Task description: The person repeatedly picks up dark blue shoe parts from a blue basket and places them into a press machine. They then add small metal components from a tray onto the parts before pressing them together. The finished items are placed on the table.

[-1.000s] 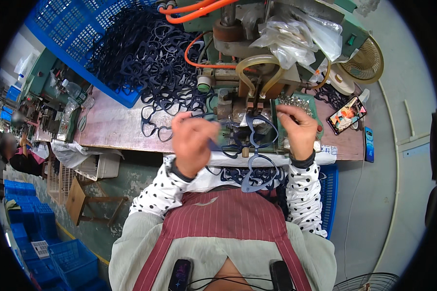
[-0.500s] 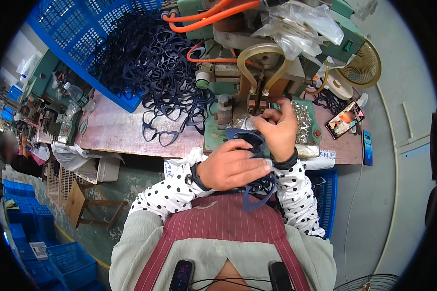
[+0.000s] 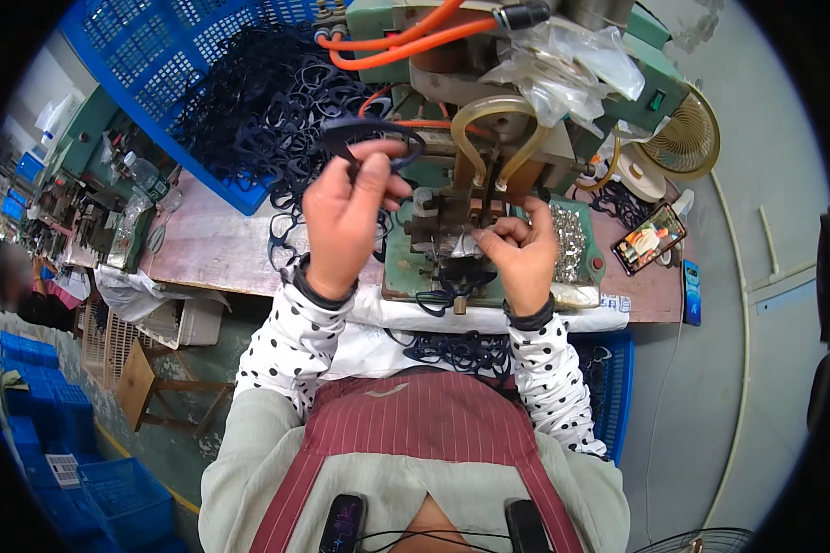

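My left hand [image 3: 352,207] is raised at the left of the green machine [image 3: 398,272], its thumb and fingers closed on a dark blue glasses frame [image 3: 369,126]. The frame is somewhat blurred and tilted above the pile of frames. My right hand [image 3: 529,260] rests by the machine's metal fixture [image 3: 444,226], thumb and forefinger bent toward each other at its right side. Whatever lies between those fingertips is too small to make out. Another dark frame [image 3: 447,297] sits low at the front of the fixture. Small shiny metal parts [image 3: 572,241] lie right of my right hand.
A blue crate [image 3: 124,69] spills many dark glasses frames [image 3: 267,101] onto the table [image 3: 203,244]. More frames [image 3: 456,350] lie on white cloth above my lap. Orange hoses [image 3: 406,46] cross the machine's top. A phone [image 3: 650,240] and a fan [image 3: 682,129] stand at right.
My left hand has moved up and left from in front of the machine, carrying a glasses frame. My right hand has stayed by the fixture, shifting only slightly.
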A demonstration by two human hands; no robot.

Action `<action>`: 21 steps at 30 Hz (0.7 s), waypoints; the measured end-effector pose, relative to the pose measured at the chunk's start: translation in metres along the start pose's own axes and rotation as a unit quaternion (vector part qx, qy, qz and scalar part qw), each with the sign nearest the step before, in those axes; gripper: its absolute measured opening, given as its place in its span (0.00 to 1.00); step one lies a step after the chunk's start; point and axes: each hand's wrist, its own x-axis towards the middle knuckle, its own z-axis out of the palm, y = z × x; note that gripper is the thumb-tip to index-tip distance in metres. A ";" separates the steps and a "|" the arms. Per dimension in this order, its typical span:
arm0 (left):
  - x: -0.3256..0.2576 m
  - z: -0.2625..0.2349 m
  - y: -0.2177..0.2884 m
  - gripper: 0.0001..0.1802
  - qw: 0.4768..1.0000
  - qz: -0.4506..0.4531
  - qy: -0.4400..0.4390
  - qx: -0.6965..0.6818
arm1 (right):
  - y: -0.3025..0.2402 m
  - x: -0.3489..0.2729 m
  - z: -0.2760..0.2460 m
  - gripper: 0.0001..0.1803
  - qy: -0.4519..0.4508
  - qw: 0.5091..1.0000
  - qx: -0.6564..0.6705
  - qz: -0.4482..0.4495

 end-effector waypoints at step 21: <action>-0.063 0.038 -0.061 0.19 0.852 0.389 -0.331 0.116 | 0.075 -0.001 -0.145 0.15 0.089 0.783 -0.608 -0.096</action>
